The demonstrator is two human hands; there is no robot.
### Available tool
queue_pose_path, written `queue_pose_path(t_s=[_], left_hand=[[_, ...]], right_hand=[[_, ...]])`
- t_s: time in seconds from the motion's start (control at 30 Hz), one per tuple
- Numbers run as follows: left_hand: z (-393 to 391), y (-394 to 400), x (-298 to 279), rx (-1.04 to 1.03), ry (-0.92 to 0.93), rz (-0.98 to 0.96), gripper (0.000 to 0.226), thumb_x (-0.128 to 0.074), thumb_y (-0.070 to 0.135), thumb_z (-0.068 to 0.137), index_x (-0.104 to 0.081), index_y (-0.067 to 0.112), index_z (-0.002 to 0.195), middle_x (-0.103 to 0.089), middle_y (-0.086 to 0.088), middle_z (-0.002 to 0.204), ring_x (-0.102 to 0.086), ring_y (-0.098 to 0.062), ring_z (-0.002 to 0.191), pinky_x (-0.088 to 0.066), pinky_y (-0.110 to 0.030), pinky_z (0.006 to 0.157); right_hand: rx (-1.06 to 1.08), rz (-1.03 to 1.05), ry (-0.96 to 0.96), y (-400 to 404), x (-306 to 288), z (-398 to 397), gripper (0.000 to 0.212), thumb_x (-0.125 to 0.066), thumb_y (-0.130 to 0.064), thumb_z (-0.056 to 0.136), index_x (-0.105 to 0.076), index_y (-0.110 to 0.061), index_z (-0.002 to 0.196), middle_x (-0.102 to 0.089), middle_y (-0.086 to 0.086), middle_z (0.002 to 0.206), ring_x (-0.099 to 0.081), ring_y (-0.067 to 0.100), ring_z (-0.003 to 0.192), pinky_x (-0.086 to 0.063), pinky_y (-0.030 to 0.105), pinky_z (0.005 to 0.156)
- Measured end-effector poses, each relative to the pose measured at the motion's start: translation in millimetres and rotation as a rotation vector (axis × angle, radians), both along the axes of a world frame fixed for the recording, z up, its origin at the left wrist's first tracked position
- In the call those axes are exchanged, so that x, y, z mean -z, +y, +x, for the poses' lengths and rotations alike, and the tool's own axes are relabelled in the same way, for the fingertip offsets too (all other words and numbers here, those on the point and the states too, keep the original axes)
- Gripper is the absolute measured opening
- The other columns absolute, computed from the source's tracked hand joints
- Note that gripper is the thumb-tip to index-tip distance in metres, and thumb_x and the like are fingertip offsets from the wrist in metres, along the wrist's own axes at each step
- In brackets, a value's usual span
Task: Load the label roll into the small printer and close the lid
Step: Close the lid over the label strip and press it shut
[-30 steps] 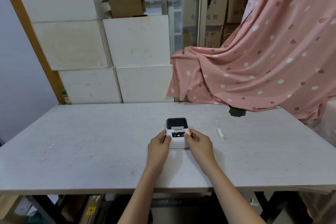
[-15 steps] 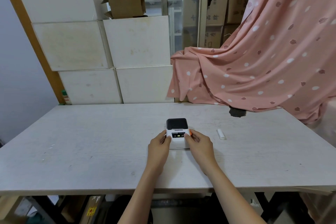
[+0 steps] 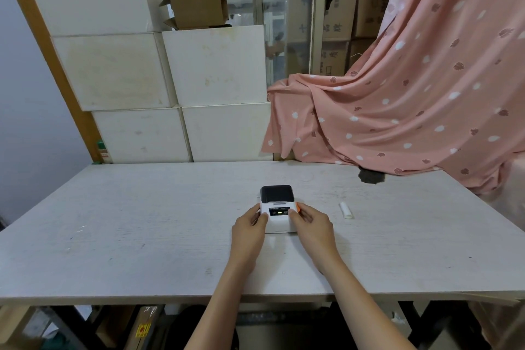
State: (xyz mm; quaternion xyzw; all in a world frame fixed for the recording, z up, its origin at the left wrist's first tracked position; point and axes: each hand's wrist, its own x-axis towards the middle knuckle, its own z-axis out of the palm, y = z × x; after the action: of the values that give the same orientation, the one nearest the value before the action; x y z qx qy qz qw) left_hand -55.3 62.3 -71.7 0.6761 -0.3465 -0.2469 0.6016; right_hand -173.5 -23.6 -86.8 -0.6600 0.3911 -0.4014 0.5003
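Pale table (image 3: 142,236), left hand (image 3: 247,231) and right hand (image 3: 312,229) grasping printer (image 3: 277,209), its sides hidden

A pale, wood-grained table (image 3: 142,236) carried everything, its top scuffed with small dark marks and its near edge showing dark legs beneath. Near the middle stood a small white printer (image 3: 277,209) with a dark lid lying flat on top and a lit green light on its front panel. To the right of it, well apart, a small white label roll (image 3: 346,210) lay on its side on the bare top. At the far right edge a pink patterned cloth (image 3: 397,111) draped down onto the table, with a dark patch (image 3: 371,176) on the tabletop just beside its hem
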Motion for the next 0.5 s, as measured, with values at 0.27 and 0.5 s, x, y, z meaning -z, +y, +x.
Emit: queue_pose_path(t_s=[0.27, 0.5], left_hand=[[-2.3, 1.4, -2.8, -0.004, 0.001, -0.005, 0.045, -0.048, 0.014, 0.093, -0.071, 0.053, 0.087, -0.074, 0.006, 0.089, -0.057, -0.009, 0.076, -0.046, -0.028, 0.072], [-3.6, 2.1, -4.7, -0.005, 0.020, -0.001, 0.037, -0.049, 0.013, 0.094, -0.073, 0.040, 0.099, -0.075, 0.018, 0.093, -0.067, -0.011, 0.096, -0.053, -0.033, 0.088]], right_hand=[[-0.013, 0.008, -0.007, 0.7, -1.3, -0.4, 0.018, -0.060, -0.026, 0.092, -0.072, -0.013, 0.093, -0.073, 0.010, 0.091, -0.065, 0.029, 0.096, -0.043, 0.027, 0.070], [0.012, 0.006, 0.011, -0.5, -0.4, 1.2, 0.023, -0.062, -0.029, 0.091, -0.070, -0.009, 0.099, -0.071, 0.014, 0.101, -0.063, 0.031, 0.104, -0.052, 0.047, 0.094]])
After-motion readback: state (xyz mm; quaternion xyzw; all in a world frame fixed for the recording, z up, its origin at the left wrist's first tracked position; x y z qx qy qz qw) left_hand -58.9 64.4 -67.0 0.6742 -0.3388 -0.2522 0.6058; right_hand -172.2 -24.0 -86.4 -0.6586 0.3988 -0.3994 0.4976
